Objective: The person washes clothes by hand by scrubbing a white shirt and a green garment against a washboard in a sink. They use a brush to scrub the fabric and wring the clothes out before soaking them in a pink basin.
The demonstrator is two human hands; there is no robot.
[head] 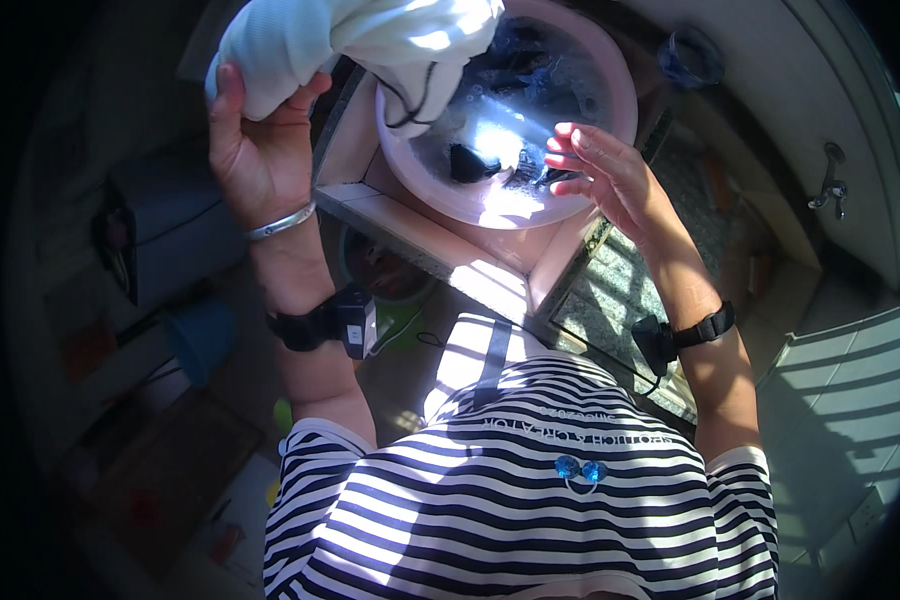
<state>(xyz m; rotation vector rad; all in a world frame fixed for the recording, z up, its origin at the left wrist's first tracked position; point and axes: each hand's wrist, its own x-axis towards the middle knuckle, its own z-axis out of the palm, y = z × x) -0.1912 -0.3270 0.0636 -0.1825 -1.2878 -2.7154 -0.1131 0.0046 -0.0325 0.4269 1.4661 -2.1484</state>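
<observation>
My left hand (266, 154) grips a white garment (277, 56) with a ribbed part, raised at the upper left. Its loose end, edged with a dark cord or trim, hangs over the left rim of a round pink basin (401, 169). Cloudy water fills the basin, and dark wet clothes (525, 67) lie in it. A black piece of fabric (471, 163) shows near the front, beside a strong glare of sunlight. Over the basin's right side is my right hand (604, 169), its fingers apart and slightly curled, with nothing in them.
The basin rests in a pink tiled sink (420, 232) with a granite edge. A granite counter (615, 292) adjoins it on the right. A clear bluish bowl (690, 58) sits behind, and a tap (832, 187) juts from the right wall. At left stands a blue bucket (199, 341).
</observation>
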